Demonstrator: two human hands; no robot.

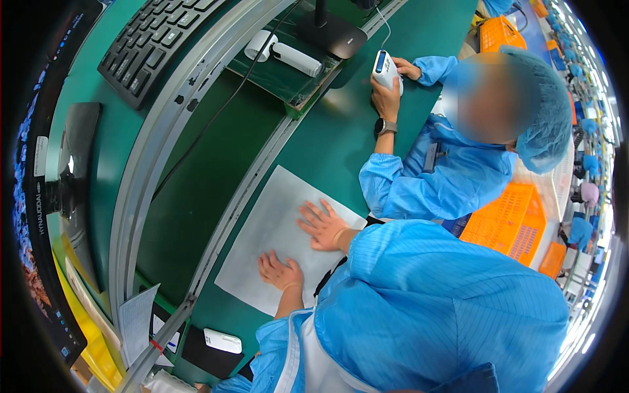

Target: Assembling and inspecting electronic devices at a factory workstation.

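Note:
A large white sheet (252, 262) lies on the green tabletop in front of me, its corners visible. My left hand (282, 272) rests palm down on its lower part, fingers spread and holding nothing. Farther up and to the right, my right hand (322, 227) is also laid flat on the sheet, fingers apart. Both arms wear loose blue sleeves. The hands do not touch each other.
Beside me a co-worker in a blue gown and cap holds a white handheld device (386, 71) with a cable. A metal rail (252, 171) borders the table. A keyboard (154, 49), white phone-like item (223, 340), white cylindrical device (296, 60) and orange baskets (508, 219) surround the area.

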